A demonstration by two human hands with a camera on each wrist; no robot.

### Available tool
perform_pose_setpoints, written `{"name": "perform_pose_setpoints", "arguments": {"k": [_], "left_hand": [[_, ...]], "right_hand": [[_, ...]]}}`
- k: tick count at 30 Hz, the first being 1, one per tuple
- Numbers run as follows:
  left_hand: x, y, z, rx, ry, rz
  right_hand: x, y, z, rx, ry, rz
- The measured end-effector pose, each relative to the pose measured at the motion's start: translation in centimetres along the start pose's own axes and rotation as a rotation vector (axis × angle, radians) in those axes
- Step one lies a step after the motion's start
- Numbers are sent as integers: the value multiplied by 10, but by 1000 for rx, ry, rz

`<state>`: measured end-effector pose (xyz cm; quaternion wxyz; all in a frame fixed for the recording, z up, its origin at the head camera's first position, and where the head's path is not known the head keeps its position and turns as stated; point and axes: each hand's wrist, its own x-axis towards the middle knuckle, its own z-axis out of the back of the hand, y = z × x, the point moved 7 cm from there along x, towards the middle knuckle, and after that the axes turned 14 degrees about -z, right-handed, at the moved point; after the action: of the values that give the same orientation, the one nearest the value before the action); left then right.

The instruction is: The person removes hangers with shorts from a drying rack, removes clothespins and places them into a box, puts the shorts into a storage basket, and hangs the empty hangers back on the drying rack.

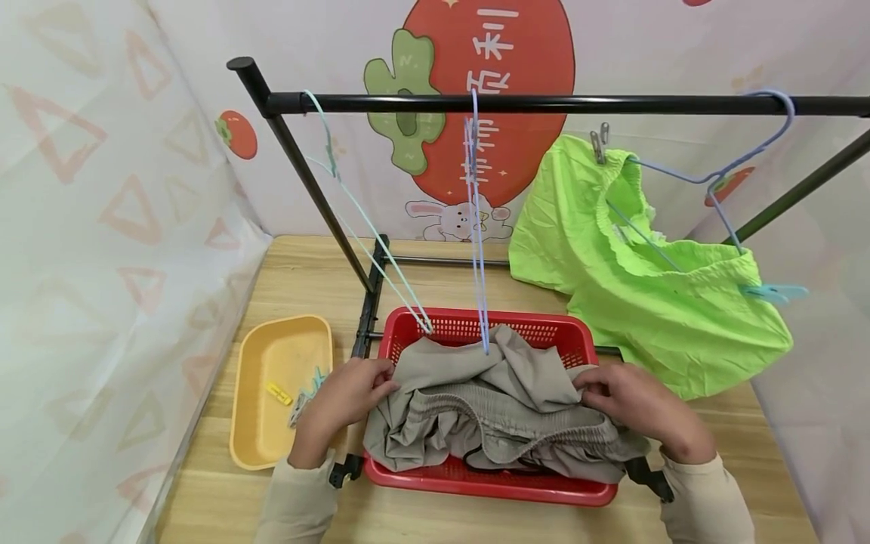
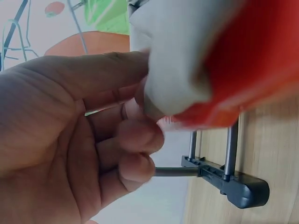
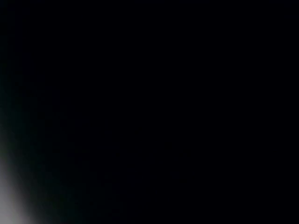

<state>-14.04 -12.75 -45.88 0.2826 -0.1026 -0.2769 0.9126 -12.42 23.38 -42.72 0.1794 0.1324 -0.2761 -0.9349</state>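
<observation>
Grey-khaki pants (image 1: 503,423) with a gathered elastic waistband and a dark cord lie bunched in a red plastic basket (image 1: 489,489). At the pants' left side, my left hand (image 1: 347,397) pinches the cloth. In the left wrist view, the thumb and index finger of the left hand (image 2: 70,126) hold a blurred pale fold (image 2: 175,60). My right hand (image 1: 628,400) grips the cloth at the right side, its fingertips partly hidden by the fold. The right wrist view is almost wholly black.
Above the basket runs a black rack rail (image 1: 421,103). A mint hanger (image 1: 367,219) and a blue hanger (image 1: 478,227) dangle from it. Bright green shorts (image 1: 652,295) hang clipped at the right. A yellow tray (image 1: 261,423) with several clothespins stands at the left.
</observation>
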Motion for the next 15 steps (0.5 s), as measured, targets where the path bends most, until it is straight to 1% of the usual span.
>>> {"name": "perform_pose_setpoints", "arguments": {"k": [2, 5, 8, 11, 14, 15], "left_hand": [[0, 1, 0, -17, 1, 0], [-1, 1, 0, -47, 6, -16], [-3, 1, 1, -93, 6, -35], [-9, -1, 4, -132, -4, -54], [-15, -2, 8, -150, 0, -49], [-17, -2, 8, -157, 8, -46]], "right_hand": [[0, -4, -2, 5, -1, -6], [-1, -9, -3, 35, -11, 9], [-6, -11, -1, 98, -1, 29], [-15, -16, 2, 168, 31, -6], [-27, -24, 5, 222, 82, -65], [-32, -27, 4, 236, 106, -74]]}}
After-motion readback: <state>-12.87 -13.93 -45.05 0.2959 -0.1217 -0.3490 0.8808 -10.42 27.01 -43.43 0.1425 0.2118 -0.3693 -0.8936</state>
